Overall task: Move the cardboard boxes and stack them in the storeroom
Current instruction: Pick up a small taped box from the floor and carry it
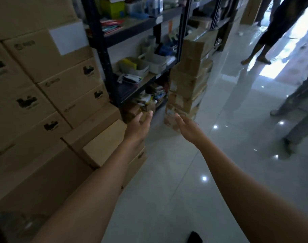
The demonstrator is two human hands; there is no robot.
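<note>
The left hand (138, 128) and right hand (187, 128) are extended empty, palms facing, fingers (148, 115) straight and slightly spread, probably spaced to clamp the sides of the cardboard boxes (190, 76) stacked on the floor (184, 172) just beside the shelf rack (139, 28).

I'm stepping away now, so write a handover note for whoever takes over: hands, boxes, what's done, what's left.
Left hand: open, fingers relaxed, holding nothing.
Right hand: open, holding nothing. Both reach forward, touching no box.
Boxes: large boxes stacked along the left; a lower pile by the left forearm; a tall stack of small boxes on the floor beside the black shelf.
Done: the large boxes stand stacked.
Left: probably pick up the next box, seemingly from the tall stack ahead. People stand to the right; mind them.
</note>
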